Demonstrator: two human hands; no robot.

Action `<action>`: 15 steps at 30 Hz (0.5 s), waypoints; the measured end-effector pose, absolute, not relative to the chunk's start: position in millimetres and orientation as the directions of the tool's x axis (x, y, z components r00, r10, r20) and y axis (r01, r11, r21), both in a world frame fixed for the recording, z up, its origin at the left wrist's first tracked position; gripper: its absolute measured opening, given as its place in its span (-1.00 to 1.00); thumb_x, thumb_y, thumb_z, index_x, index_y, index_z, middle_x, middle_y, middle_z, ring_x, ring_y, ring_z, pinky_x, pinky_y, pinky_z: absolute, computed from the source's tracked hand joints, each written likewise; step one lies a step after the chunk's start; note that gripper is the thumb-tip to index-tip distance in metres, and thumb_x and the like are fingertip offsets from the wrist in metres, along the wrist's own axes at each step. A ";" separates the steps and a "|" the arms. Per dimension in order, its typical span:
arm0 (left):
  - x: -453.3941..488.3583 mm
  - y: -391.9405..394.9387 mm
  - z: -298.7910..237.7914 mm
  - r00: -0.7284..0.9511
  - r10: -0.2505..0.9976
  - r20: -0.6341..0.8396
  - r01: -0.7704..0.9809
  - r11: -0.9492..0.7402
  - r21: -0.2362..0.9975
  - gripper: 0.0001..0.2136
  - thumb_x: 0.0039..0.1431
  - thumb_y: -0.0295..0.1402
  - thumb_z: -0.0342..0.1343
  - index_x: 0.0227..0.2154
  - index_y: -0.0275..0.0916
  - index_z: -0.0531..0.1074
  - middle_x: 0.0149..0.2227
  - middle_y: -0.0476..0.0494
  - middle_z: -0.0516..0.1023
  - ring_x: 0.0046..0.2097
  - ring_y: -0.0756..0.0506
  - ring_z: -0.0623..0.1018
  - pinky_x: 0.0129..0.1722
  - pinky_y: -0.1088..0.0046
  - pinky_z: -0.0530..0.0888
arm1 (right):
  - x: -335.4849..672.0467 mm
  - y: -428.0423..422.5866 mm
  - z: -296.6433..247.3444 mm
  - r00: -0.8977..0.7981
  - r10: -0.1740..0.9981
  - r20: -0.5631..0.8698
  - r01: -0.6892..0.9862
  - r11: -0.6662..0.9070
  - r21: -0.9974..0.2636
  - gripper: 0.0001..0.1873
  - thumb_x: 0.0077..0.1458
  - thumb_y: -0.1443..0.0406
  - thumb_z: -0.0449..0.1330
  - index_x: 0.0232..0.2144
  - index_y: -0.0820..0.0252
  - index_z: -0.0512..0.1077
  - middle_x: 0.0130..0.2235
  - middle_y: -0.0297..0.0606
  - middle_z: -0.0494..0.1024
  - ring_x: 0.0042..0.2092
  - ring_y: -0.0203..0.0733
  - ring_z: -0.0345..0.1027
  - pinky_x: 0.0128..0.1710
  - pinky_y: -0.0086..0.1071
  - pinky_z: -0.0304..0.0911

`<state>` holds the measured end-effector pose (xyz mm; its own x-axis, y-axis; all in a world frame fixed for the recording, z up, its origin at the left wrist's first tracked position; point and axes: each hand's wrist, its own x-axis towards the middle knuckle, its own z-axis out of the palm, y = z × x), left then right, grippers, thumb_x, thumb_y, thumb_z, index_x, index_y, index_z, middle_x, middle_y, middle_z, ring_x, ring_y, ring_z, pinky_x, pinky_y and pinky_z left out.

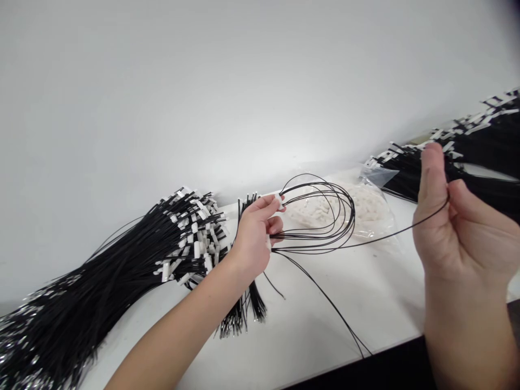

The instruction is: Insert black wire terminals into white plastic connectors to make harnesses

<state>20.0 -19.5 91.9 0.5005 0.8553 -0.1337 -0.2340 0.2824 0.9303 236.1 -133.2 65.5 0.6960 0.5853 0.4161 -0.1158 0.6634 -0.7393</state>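
Left hand (255,230) raised just above the white tabletop (365,303), fingers pinching a small white connector (279,199) with several looped black wires (333,216) fanning out to the right. Right hand (455,227) near and to the right, thumb and fingers pressed on one single wire (390,234) drawn from the loops. Big bundle of black wires (122,260) at the left, another bundle (479,146) far right. Clear bag of white parts (365,208) behind the loops.
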 end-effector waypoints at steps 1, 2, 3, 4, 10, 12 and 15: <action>19.9 -19.4 91.8 0.502 0.854 -0.134 -0.235 0.284 0.930 -0.79 -0.09 -0.28 0.17 -0.36 -0.25 0.39 -0.39 0.00 0.28 -0.63 0.18 0.12 -0.73 0.63 0.01 | 234.8 -132.5 67.1 0.705 0.578 0.410 -0.119 0.667 -0.735 -0.51 0.16 0.54 -0.24 -0.16 0.24 0.44 0.05 -0.28 0.30 0.21 -0.22 -0.15 0.01 -0.38 0.16; 19.8 -19.3 91.7 0.503 0.854 -0.134 -0.235 0.284 0.929 -0.78 -0.09 -0.28 0.17 -0.36 -0.25 0.39 -0.39 0.00 0.28 -0.63 0.18 0.12 -0.73 0.62 0.01 | 233.4 -132.3 68.0 0.718 0.555 0.419 -0.091 0.673 -0.734 -0.52 0.16 0.54 -0.21 -0.15 0.17 0.44 0.09 -0.35 0.27 0.22 -0.27 -0.18 0.03 -0.44 0.13; 19.6 -19.2 91.5 0.503 0.854 -0.131 -0.236 0.282 0.930 -0.78 -0.09 -0.28 0.17 -0.36 -0.25 0.39 -0.38 0.00 0.28 -0.63 0.18 0.13 -0.73 0.62 0.01 | 232.0 -132.7 68.4 0.730 0.526 0.437 -0.044 0.674 -0.738 -0.54 0.15 0.54 -0.16 -0.14 0.08 0.43 0.12 -0.44 0.22 0.22 -0.32 -0.20 0.05 -0.50 0.11; 19.4 -19.1 91.3 0.504 0.854 -0.128 -0.237 0.279 0.931 -0.78 -0.09 -0.28 0.16 -0.35 -0.24 0.39 -0.38 0.01 0.27 -0.62 0.18 0.13 -0.74 0.62 0.01 | 230.6 -133.6 68.5 0.738 0.496 0.457 0.012 0.668 -0.744 -0.54 0.14 0.54 -0.12 -0.13 -0.01 0.42 0.14 -0.52 0.17 0.22 -0.36 -0.23 0.06 -0.54 0.08; 19.1 -19.5 91.2 0.500 0.857 -0.126 -0.229 0.271 0.935 -0.79 -0.08 -0.27 0.16 -0.36 -0.24 0.39 -0.38 0.01 0.27 -0.62 0.18 0.12 -0.73 0.62 0.01 | 221.6 -137.6 72.8 0.748 0.497 0.441 0.036 0.632 -0.774 -0.49 0.09 0.56 -0.07 -0.11 -0.13 0.37 0.18 -0.58 0.09 0.20 -0.41 -0.08 -0.13 -0.60 0.28; 19.4 -19.8 91.5 0.502 0.855 -0.129 -0.227 0.274 0.935 -0.79 -0.09 -0.27 0.16 -0.37 -0.24 0.39 -0.39 0.01 0.27 -0.62 0.18 0.12 -0.73 0.62 0.02 | 217.5 -134.5 73.5 0.752 0.526 0.396 -0.019 0.618 -0.786 -0.55 0.02 0.55 0.03 -0.18 -0.10 0.40 0.11 -0.44 0.24 0.01 -0.35 0.28 -0.38 -0.58 0.34; 19.7 -20.3 92.1 0.505 0.853 -0.133 -0.226 0.280 0.933 -0.80 -0.09 -0.27 0.16 -0.40 -0.25 0.38 -0.39 0.01 0.28 -0.63 0.18 0.12 -0.73 0.63 0.02 | 208.4 -128.0 70.8 0.790 0.399 0.465 0.141 0.621 -0.771 -0.71 -0.03 0.48 0.13 -0.27 0.05 0.42 -0.11 -0.22 0.45 -0.51 -0.37 0.35 -0.73 -0.52 0.09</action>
